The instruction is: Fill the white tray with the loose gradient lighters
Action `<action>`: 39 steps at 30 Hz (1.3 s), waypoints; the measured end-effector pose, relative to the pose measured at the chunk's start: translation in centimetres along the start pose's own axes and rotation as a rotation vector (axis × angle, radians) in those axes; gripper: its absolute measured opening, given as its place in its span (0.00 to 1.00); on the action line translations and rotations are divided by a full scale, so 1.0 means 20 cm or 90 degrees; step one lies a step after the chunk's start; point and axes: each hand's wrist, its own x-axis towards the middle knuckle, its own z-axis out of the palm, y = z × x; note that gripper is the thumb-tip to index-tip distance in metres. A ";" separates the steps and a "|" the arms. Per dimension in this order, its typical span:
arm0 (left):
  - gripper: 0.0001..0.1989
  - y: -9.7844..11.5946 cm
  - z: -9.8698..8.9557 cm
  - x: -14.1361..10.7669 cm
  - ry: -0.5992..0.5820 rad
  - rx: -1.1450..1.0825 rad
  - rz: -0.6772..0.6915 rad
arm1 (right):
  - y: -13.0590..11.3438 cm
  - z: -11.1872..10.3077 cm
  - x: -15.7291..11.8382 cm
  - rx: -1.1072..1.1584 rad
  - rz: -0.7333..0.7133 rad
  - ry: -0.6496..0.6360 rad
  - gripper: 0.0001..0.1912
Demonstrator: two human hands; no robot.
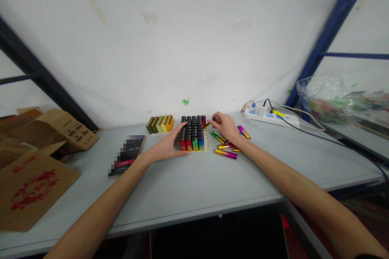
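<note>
A white tray (207,145) holds rows of upright lighters (193,132) with black tops and red, green, blue and multicoloured bodies. My left hand (165,145) wraps round the left side of this tray, thumb at its near edge and fingers along the lighters. At the tray's far right corner, my right hand (225,125) is closed in a pinch on a tilted lighter (206,126), whose yellowish body points toward the tray. Its other end is partly hidden by my fingers. Several loose shiny lighters (226,153) lie beside and below my right hand, in yellow, purple and green.
Behind my left hand stands a second tray of yellow, brown and green lighters (160,124). A phone (127,156) and cardboard boxes (39,186) are on the left. A power strip (270,116) with cables and a clear plastic bag (328,93) sit at the right.
</note>
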 end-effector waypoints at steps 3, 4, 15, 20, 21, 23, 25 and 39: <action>0.57 0.00 0.01 0.00 0.005 -0.002 0.001 | 0.00 0.03 0.01 -0.085 -0.032 -0.001 0.16; 0.58 -0.01 0.01 0.00 0.005 -0.003 0.001 | 0.00 0.03 0.01 -0.109 -0.041 -0.003 0.15; 0.57 0.01 0.00 0.00 0.002 -0.002 -0.001 | -0.03 0.01 0.02 0.055 -0.004 -0.084 0.13; 0.57 0.00 0.00 0.00 -0.009 -0.009 -0.012 | -0.03 0.00 0.01 0.172 -0.003 -0.143 0.15; 0.58 0.00 0.00 0.00 -0.009 -0.008 -0.013 | -0.03 0.00 0.02 0.177 0.001 -0.140 0.16; 0.58 0.00 0.00 0.00 -0.008 -0.005 -0.014 | -0.03 -0.01 0.02 0.166 0.016 -0.097 0.18; 0.58 0.00 0.00 0.00 -0.004 -0.001 -0.010 | -0.02 -0.02 0.02 0.128 0.027 -0.009 0.20; 0.58 -0.01 0.00 0.00 -0.001 -0.008 -0.002 | -0.02 0.03 0.01 0.042 0.010 -0.046 0.19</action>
